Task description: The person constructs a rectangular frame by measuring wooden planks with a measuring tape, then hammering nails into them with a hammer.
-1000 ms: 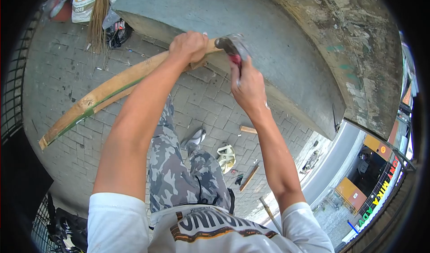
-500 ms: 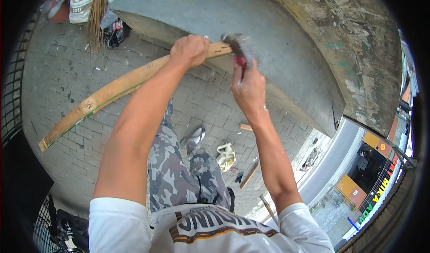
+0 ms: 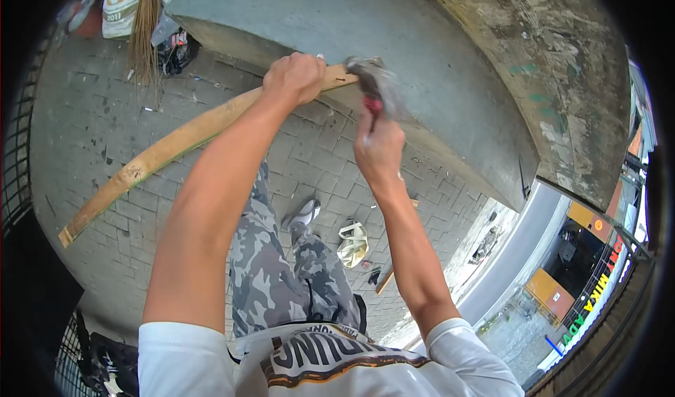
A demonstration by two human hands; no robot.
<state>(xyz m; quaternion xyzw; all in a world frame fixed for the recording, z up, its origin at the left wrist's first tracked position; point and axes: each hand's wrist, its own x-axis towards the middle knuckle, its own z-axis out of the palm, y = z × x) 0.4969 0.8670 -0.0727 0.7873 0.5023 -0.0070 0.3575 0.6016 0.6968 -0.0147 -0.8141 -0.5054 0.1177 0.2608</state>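
My left hand (image 3: 294, 78) is wrapped round a long wooden plank (image 3: 176, 135) near its upper end, which rests on the grey concrete ledge (image 3: 281, 17). From there the plank slants down to the left over the paving. What looks like a nail (image 3: 341, 79) shows in the wood just right of my left hand. In my right hand (image 3: 380, 149) is a hammer (image 3: 372, 87) with a red and dark handle, its head blurred by motion and overlapping the plank's end.
Behind the ledge rises a worn wall (image 3: 548, 66). A stick broom (image 3: 145, 35), a white sack (image 3: 121, 10) and a black plastic bag (image 3: 177, 51) stand at upper left. On the paving lie a cream-coloured bag (image 3: 353, 244) and a wood offcut (image 3: 384, 282). A road (image 3: 517, 249) runs at right.
My right hand and the hammer have shifted slightly left, so the hammer head overlaps the plank's end more. My left hand keeps its grip, and the plank has barely moved.
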